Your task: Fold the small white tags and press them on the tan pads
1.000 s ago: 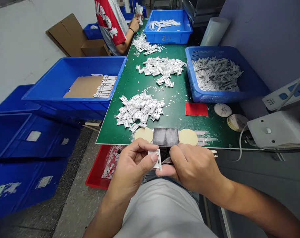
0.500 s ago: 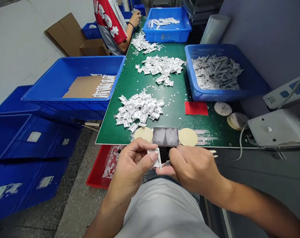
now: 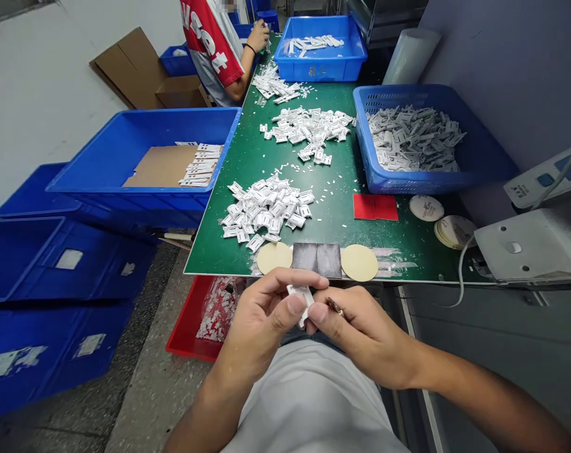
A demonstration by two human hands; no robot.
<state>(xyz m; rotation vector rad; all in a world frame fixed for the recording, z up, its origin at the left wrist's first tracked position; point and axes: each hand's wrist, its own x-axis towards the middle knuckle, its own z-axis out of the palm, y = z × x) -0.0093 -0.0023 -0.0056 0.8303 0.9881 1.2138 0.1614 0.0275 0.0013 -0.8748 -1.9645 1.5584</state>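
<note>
My left hand (image 3: 261, 321) pinches a small white plastic part (image 3: 300, 293) between thumb and fingers, just in front of the table edge. My right hand (image 3: 370, 333) is closed around a slim tool (image 3: 334, 306). Only a short, dark, metallic piece of the tool shows between thumb and fingers, so its kind stays hidden. The right thumb tip touches the lower right side of the white part. Beyond my hands, a heap of similar white parts (image 3: 269, 207) lies on the green table (image 3: 210, 251).
Sanding-like pads (image 3: 316, 260) and yellow discs (image 3: 360, 262) line the near edge. A red pad (image 3: 375, 207) lies farther right. A blue basket (image 3: 384, 182) holds many white parts. Blue bins (image 3: 139, 113) stand left, a red tray (image 3: 186, 333) below. A co-worker (image 3: 219, 50) sits at the far left.
My right hand has rolled over, thumb now uppermost and against the white part. The part has tilted in my left fingers, and the hands have come closer together.
</note>
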